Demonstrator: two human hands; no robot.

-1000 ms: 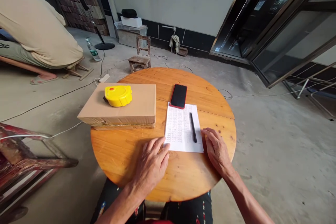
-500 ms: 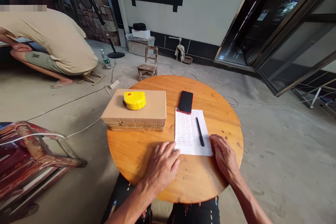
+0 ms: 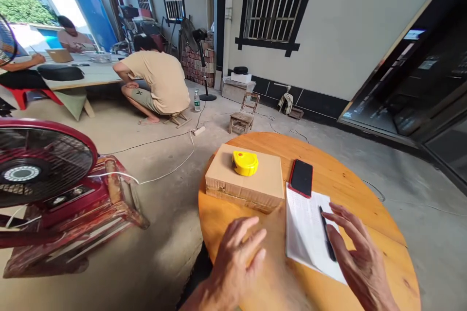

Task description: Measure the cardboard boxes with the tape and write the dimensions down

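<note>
Spreading wide over the paperwork, the fingers (image 3: 346,218) of the right hand (image 3: 359,262) are apart and hold nothing. They hang just over the near end of a black pen (image 3: 326,235), and from where I stand I cannot tell whether a fingertip touches it. The pen lies on the right half of a printed sheet of paper (image 3: 304,226). The sheet lies flat on the round wooden surface (image 3: 339,184), on the side nearest the person.

The left hand (image 3: 237,265) is to the left of the sheet, palm down, its fingers (image 3: 252,239) loosely apart and empty too. It is blurred, above bare wood.

Beyond the sheet, a dark phone in a red case (image 3: 301,178) lies face up, its near end overlapping the top edge of the paper. Just beside the phone, to the left, is a flat cardboard box (image 3: 255,187) with a yellow tape measure (image 3: 245,163) on top of it.

On the concrete floor to the left, a red fan (image 3: 40,170) rests on a worn red metal frame (image 3: 91,214). Farther back stands a small wooden chair (image 3: 242,115). A person in a beige shirt (image 3: 162,82) crouches there with their back turned, a plastic bottle (image 3: 197,101) just beside them.
</note>
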